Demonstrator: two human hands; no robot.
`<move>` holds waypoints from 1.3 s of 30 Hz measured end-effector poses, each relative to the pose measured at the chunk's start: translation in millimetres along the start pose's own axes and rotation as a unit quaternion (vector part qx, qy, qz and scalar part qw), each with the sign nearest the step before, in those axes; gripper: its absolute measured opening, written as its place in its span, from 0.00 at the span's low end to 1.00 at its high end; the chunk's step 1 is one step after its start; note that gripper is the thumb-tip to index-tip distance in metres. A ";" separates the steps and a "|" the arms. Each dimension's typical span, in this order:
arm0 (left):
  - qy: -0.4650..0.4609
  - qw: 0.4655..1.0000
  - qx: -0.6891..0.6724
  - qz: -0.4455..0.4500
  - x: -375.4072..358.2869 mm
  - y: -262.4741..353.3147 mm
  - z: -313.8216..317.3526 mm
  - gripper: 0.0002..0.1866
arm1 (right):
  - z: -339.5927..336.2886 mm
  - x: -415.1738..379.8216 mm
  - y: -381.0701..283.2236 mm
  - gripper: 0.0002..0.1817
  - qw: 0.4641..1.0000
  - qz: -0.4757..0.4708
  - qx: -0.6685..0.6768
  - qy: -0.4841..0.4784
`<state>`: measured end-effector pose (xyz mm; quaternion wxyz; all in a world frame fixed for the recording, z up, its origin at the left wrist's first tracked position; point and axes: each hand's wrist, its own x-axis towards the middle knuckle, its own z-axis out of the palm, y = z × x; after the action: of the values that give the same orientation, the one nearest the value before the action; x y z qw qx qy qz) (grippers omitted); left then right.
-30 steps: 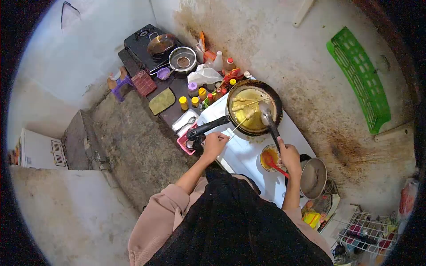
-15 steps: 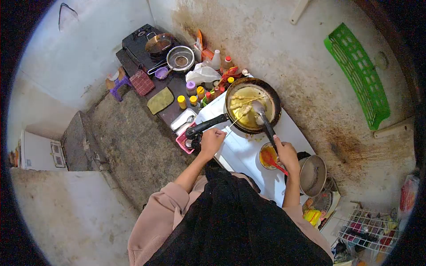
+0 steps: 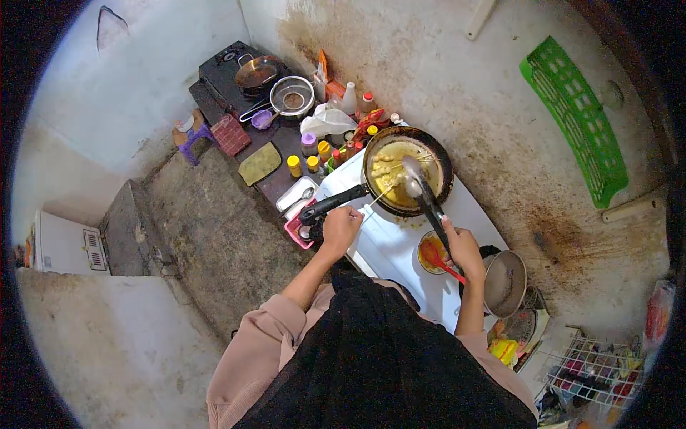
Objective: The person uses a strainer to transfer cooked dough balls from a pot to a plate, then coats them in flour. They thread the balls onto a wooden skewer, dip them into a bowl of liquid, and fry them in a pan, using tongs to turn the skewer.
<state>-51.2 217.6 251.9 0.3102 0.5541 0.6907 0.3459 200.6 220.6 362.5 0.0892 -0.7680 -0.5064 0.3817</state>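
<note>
My left hand pinches the end of a thin skewer, whose food-covered end lies in the frying pan. Several pale skewered pieces sit in yellow liquid in the pan. The pan's black handle passes just above my left hand. My right hand is wrapped round the black handle of a ladle-like utensil; its metal head is over the middle of the pan. Below the pan, near my right hand, a bowl of orange-yellow contents holds a red spoon.
A grey pot stands right of my right forearm. Left of the pan are yellow-capped jars, a white tray and a pink basket. Farther back sit a strainer and a wok. A green rack hangs on the wall.
The utensil's metal head has moved slightly left and up over the food in the pan. My left hand stays nearly where it was with the skewer.
</note>
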 end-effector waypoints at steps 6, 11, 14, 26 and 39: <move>0.014 0.999 0.035 -0.002 0.6 2.3 -0.6 0.09 | -1.8 9.5 7.4 0.37 0.998 0.009 -0.063 0.008; 0.017 0.999 0.043 0.016 1.0 1.1 1.7 0.08 | -4.1 8.7 10.1 0.37 0.999 -0.013 -0.042 -0.026; 0.018 0.998 0.051 0.019 0.6 1.2 1.2 0.08 | -9.6 7.0 12.6 0.37 0.999 -0.026 -0.027 -0.008; 0.026 0.997 0.067 0.030 0.2 1.7 2.6 0.08 | -11.1 4.8 3.6 0.38 0.997 -0.005 -0.071 0.017; 0.026 0.994 0.100 0.027 -1.0 4.6 -1.7 0.08 | -12.9 10.3 0.2 0.36 0.996 0.000 -0.092 -0.005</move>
<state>-49.8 217.0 256.7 0.2263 0.5915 0.7145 0.2975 211.5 232.5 366.3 0.0153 -0.7714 -0.5397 0.3370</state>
